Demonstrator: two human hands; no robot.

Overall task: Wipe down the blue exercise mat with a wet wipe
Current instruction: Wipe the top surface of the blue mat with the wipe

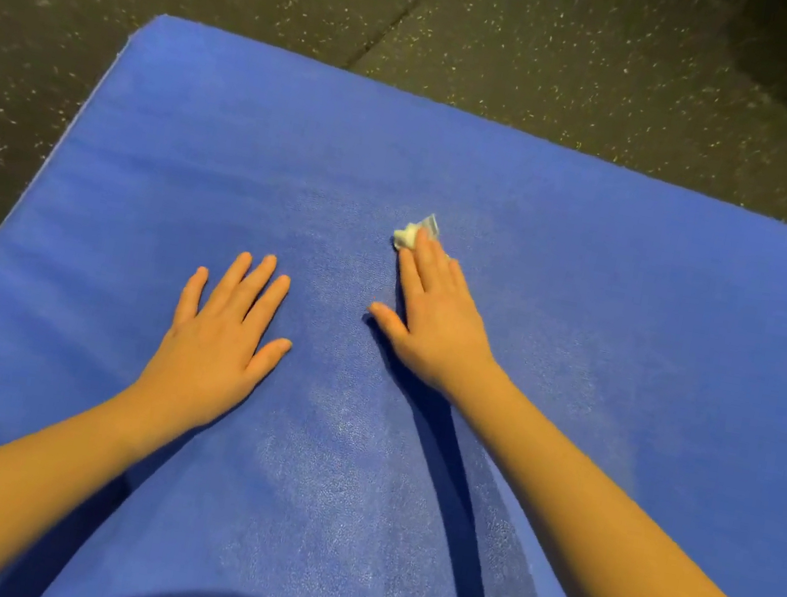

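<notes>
Forearms [39,473] cut off below; left hand [218,336] flat on mat [643,288], right hand [434,321] flat, half-hiding wipe [411,236].

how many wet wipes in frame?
1. A crumpled white wet wipe sits under the fingertips of the right hand, near the middle of the blue exercise mat. The left hand lies flat on the mat with no wipe visible; anything under either palm would be hidden.

Floor: dark speckled rubber floor [580,43], a seam crossing it.
On the floor: blue exercise mat [639,313], lying flat.
On the mat: crumpled wet wipe [412,235] under the right hand [433,326]; left hand [216,347] flat.
</notes>
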